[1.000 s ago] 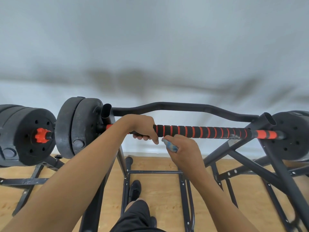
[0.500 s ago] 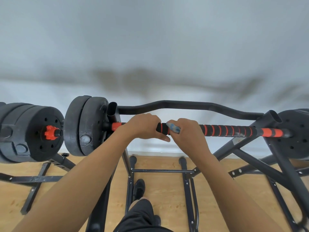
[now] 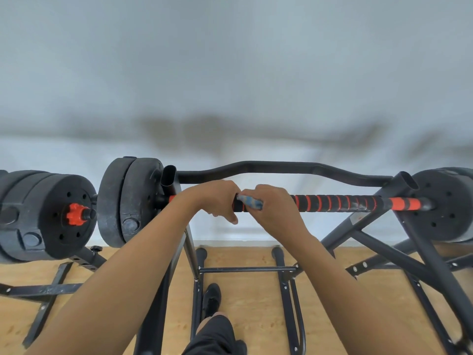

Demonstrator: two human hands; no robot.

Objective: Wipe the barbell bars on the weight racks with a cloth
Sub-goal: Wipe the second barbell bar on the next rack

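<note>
From the head camera, a long barbell bar (image 3: 332, 203) lies flat across a black weight rack (image 3: 384, 248). The bar is black with red rings around it. It runs from left to right in the middle of the view.

The left hand (image 3: 217, 201) is on the left part of the bar. Its fingers are curled over the top of the bar and wrap around it. Its thumb points down under the bar.

The right hand (image 3: 273, 206) is just beside the left hand, almost touching it. Its fingers are curled over the bar too. They press a small blue cloth (image 3: 249, 202) against the bar. The cloth is bunched up, and a bit of it pokes out between the two hands. The hand hides the rest of it.

Two round black weight plates (image 3: 128, 201) sit on the left end of the bar. One more black plate (image 3: 440, 203) sits on the right end.

Behind the bar a bent black rail (image 3: 281, 166) joins the two posts of the rack.

Far to the left is another barbell (image 3: 46, 216) with black plates and a red nut (image 3: 75, 213) on its end. It rests on its own stand, apart from the first bar.

Below is a light wood floor (image 3: 250, 290). The person's leg (image 3: 212, 334) in black cloth and a black shoe (image 3: 212, 298) show between the rack's feet. A pale wall (image 3: 230, 73) fills the top of the view.
</note>
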